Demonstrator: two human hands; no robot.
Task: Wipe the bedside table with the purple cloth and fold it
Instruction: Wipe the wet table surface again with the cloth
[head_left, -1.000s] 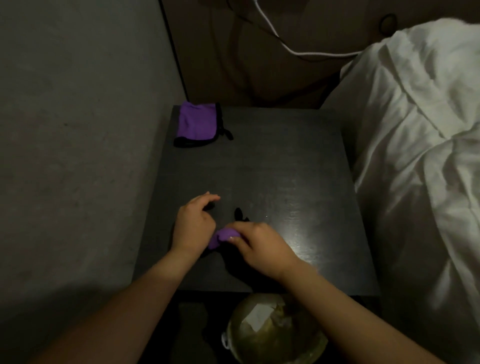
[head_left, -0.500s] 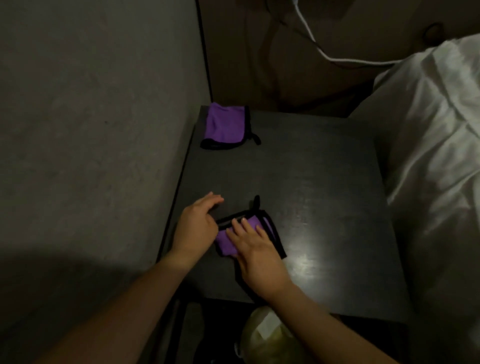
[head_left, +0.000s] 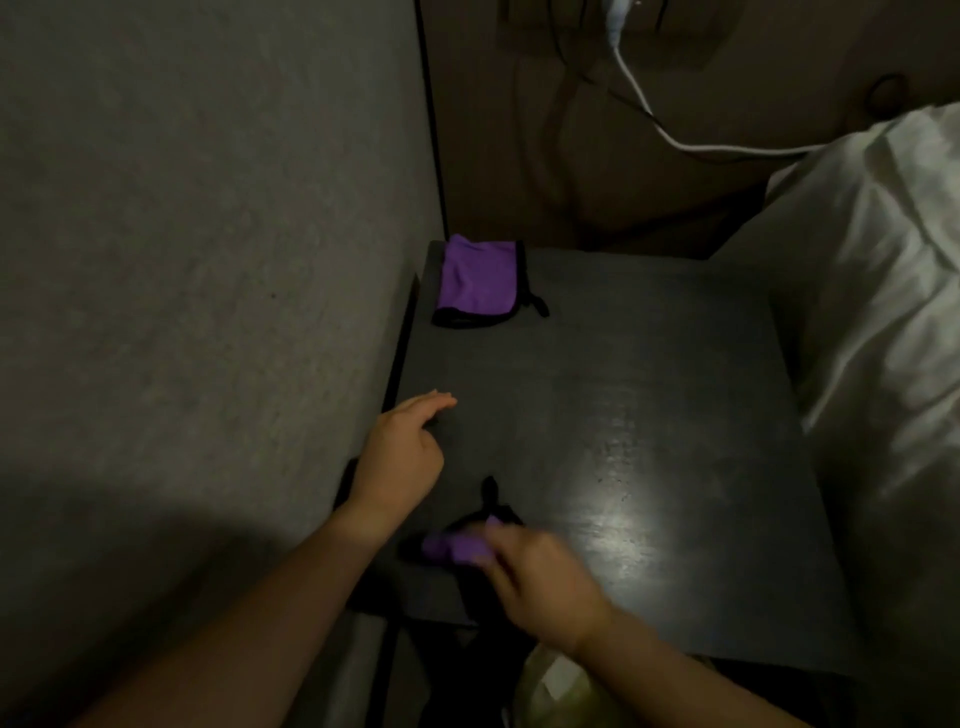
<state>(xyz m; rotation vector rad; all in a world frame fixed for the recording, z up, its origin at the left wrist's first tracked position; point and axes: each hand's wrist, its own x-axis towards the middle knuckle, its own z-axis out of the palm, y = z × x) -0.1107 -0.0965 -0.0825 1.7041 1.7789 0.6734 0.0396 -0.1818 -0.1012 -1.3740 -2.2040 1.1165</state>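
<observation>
A small purple cloth with black trim (head_left: 451, 548) lies bunched near the front left edge of the dark bedside table (head_left: 623, 374). My right hand (head_left: 540, 577) is blurred by motion; its fingertips curl onto the cloth's right end and hold it. A black loop of the cloth sticks out behind the hand. My left hand (head_left: 405, 457) hovers off the cloth, further back by the table's left edge, fingers loosely extended and holding nothing.
A second purple cloth (head_left: 478, 280) lies folded at the table's back left corner. A grey wall (head_left: 208, 312) borders the left side. White bedding (head_left: 883, 322) presses against the right side. A white cable (head_left: 649, 117) hangs behind. A yellowish round object (head_left: 561, 691) sits below the front edge.
My left hand has lifted off the cloth and moved back. My right hand has pulled the cloth toward the front edge, and the cloth now looks bunched instead of flat.
</observation>
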